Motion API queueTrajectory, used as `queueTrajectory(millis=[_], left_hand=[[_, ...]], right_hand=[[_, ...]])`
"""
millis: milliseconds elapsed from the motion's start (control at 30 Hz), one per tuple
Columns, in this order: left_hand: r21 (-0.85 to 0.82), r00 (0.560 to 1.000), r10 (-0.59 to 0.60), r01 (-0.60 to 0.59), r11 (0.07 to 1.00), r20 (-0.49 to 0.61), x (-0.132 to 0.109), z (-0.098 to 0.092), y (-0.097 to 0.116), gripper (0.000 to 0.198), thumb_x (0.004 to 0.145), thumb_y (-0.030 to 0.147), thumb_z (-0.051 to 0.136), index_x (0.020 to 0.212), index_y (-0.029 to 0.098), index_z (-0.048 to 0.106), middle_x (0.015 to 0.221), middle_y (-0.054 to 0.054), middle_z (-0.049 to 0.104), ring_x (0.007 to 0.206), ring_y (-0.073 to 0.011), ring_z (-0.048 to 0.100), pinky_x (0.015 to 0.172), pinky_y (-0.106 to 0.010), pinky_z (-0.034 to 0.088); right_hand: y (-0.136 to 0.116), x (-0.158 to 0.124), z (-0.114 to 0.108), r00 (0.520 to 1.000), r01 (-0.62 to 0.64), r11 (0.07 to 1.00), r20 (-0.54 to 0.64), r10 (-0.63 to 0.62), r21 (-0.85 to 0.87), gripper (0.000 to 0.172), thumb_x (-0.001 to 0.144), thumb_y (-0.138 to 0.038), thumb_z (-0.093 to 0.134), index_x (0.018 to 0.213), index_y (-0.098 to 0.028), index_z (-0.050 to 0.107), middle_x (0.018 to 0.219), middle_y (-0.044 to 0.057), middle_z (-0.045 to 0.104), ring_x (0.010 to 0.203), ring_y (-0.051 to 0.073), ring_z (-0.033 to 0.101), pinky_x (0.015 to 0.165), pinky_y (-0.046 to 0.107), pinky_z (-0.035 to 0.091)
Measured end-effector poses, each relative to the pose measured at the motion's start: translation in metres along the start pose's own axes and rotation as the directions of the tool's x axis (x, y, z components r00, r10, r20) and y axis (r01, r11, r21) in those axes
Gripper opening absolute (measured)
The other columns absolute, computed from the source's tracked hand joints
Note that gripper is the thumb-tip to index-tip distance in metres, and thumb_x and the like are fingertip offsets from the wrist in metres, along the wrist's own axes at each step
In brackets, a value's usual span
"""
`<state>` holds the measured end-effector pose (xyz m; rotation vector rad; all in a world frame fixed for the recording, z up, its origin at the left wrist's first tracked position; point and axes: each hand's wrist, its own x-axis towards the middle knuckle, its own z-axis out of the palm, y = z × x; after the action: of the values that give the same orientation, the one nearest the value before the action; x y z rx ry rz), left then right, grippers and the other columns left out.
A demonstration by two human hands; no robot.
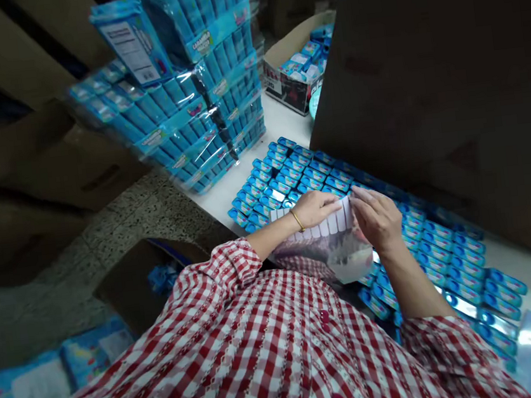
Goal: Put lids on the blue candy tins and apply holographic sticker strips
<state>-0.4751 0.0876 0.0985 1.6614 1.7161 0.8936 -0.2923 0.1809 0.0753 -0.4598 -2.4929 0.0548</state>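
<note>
My left hand (313,208) and my right hand (377,217) both pinch the top edge of a clear plastic bag (335,242) with white stripes, held just above the table. Under and around the bag lie rows of several small blue boxes (300,169) standing upright on the white table (226,190). A gold bracelet sits on my left wrist. My red and white checked sleeves fill the bottom of the view.
A tall stack of blue boxes wrapped in clear film (196,98) stands at the table's far left. An open carton with blue boxes (300,61) sits behind. A large brown cardboard box (445,89) rises at the right. Another carton (145,283) stands on the floor below.
</note>
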Motion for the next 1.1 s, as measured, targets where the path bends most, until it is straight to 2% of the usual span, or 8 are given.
queueTrajectory(millis=[167,300,367,500,633,800,967,1100], left_hand=[[-0.009,0.992,-0.041,0.042,0.999,0.118,0.022,-0.051,-0.078,0.026,0.085,0.033,0.048,0.080,0.015,0.067,0.073,-0.002,0.064,0.070,-0.0141,0.055,0.065,-0.024,0.037],[0.083,0.982,-0.109,0.097,0.992,0.153,0.044,-0.069,-0.129,0.026,0.086,0.033,0.048,0.086,0.016,0.068,0.083,-0.006,0.068,0.081,-0.0187,0.059,0.073,-0.027,0.041],[0.118,0.976,-0.157,0.140,0.983,0.151,0.055,-0.070,-0.153,0.027,0.087,0.032,0.047,0.086,0.016,0.068,0.087,-0.008,0.068,0.086,-0.0210,0.060,0.077,-0.030,0.042],[0.018,0.966,-0.243,0.243,0.970,0.083,0.070,-0.066,-0.188,0.021,0.083,0.030,0.054,0.091,0.017,0.069,0.096,-0.010,0.068,0.098,-0.0235,0.059,0.089,-0.033,0.041],[-0.528,0.937,-0.340,0.248,0.813,-0.083,0.072,-0.071,-0.189,0.032,0.084,0.040,0.053,0.103,0.018,0.067,0.112,-0.008,0.065,0.110,-0.0208,0.055,0.093,-0.032,0.041],[-0.900,0.835,-0.536,0.326,0.291,0.129,0.074,-0.090,-0.179,0.041,0.072,0.049,0.066,0.097,0.016,0.066,0.090,-0.006,0.067,0.081,-0.0142,0.062,0.066,-0.023,0.044],[-0.891,0.756,-0.654,0.313,0.328,0.025,0.086,-0.103,-0.205,0.027,0.061,0.024,0.076,0.085,0.014,0.066,0.067,0.001,0.061,0.061,-0.0083,0.054,0.058,-0.021,0.040],[-0.835,0.739,-0.657,0.262,0.484,-0.148,0.110,-0.113,-0.241,0.025,0.063,0.014,0.071,0.087,0.012,0.064,0.066,0.001,0.061,0.063,-0.0095,0.057,0.067,-0.024,0.044]], right_hand=[[-0.035,0.056,0.055,0.977,-0.204,0.978,0.063,0.202,0.038,0.016,0.089,-0.026,0.047,0.091,-0.021,0.062,0.109,0.010,0.066,0.101,0.022,0.060,0.088,0.039,0.047],[-0.051,0.088,0.068,0.917,-0.390,0.909,0.147,0.370,0.148,0.014,0.087,-0.028,0.048,0.082,-0.020,0.059,0.095,0.009,0.064,0.091,0.021,0.059,0.082,0.037,0.047],[-0.053,0.102,0.066,0.839,-0.543,0.809,0.179,0.513,0.227,0.014,0.084,-0.030,0.050,0.077,-0.020,0.058,0.086,0.007,0.062,0.083,0.019,0.058,0.076,0.034,0.047],[-0.048,0.130,0.070,0.571,-0.793,0.415,0.308,0.761,0.446,0.020,0.078,-0.037,0.059,0.073,-0.018,0.058,0.071,0.001,0.060,0.069,0.014,0.055,0.064,0.027,0.044],[-0.040,0.156,0.101,0.408,-0.753,0.024,0.438,0.801,0.658,0.024,0.068,-0.040,0.067,0.071,-0.018,0.059,0.068,-0.001,0.060,0.066,0.011,0.055,0.060,0.023,0.043],[-0.037,0.173,0.151,0.218,-0.586,-0.331,0.537,0.815,0.740,0.026,0.057,-0.036,0.073,0.070,-0.018,0.059,0.060,-0.004,0.057,0.059,0.009,0.054,0.052,0.020,0.040],[-0.040,0.183,0.194,0.133,-0.514,-0.396,0.527,0.840,0.761,0.026,0.055,-0.033,0.075,0.068,-0.018,0.058,0.062,-0.004,0.060,0.056,0.009,0.053,0.048,0.020,0.037],[-0.038,0.205,0.238,0.044,-0.537,-0.281,0.359,0.932,0.795,0.022,0.057,-0.031,0.072,0.067,-0.017,0.060,0.060,-0.005,0.058,0.058,0.009,0.050,0.053,0.021,0.038]])
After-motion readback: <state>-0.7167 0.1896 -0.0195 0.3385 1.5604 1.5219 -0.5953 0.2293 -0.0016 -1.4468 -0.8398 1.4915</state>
